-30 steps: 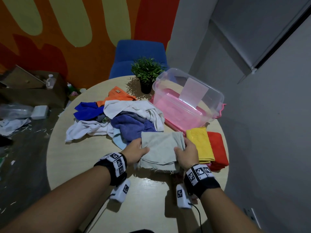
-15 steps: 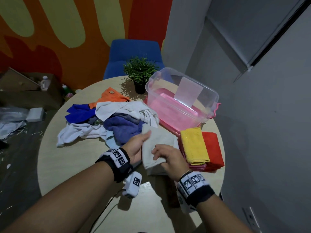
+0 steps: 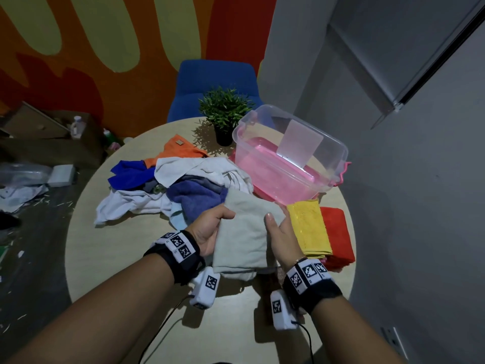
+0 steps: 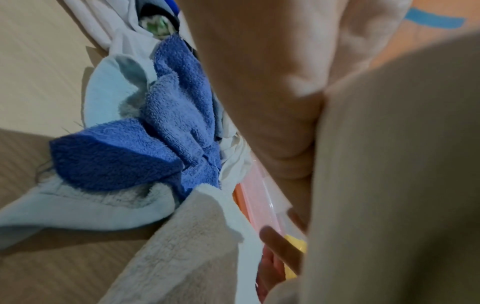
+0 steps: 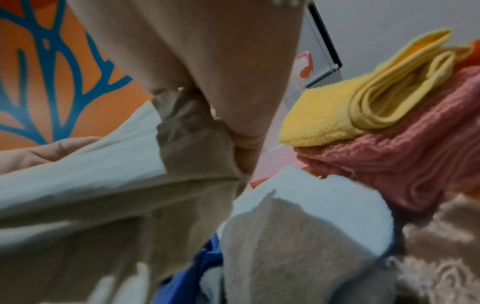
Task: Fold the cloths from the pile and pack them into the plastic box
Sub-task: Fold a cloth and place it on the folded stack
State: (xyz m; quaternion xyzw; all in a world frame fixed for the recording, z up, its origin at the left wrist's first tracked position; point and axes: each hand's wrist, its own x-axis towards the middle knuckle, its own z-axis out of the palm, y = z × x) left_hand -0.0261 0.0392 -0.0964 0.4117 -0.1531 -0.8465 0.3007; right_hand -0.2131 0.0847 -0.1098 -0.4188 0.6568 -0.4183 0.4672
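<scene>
A folded grey-beige cloth (image 3: 245,232) is lifted off the round table (image 3: 105,248), held between both hands. My left hand (image 3: 210,227) grips its left edge, thumb on top. My right hand (image 3: 280,232) grips its right edge, thumb on top. The cloth fills much of the left wrist view (image 4: 389,185) and the right wrist view (image 5: 91,195). The unfolded pile (image 3: 178,185) of white, blue and orange cloths lies behind my hands. The clear plastic box (image 3: 288,158) with a pink bottom stands open at the back right. Folded yellow (image 3: 309,227) and red (image 3: 338,235) cloths are stacked to its front.
A small potted plant (image 3: 225,114) stands behind the box, and a blue chair (image 3: 212,85) behind the table. A grey wall runs close on the right. Boxes and scraps litter the floor at the left (image 3: 39,164).
The cloth lay flat on the table with a hand at each side. It has been folded over to a narrower shape, and both hands now hold it lifted off the table.
</scene>
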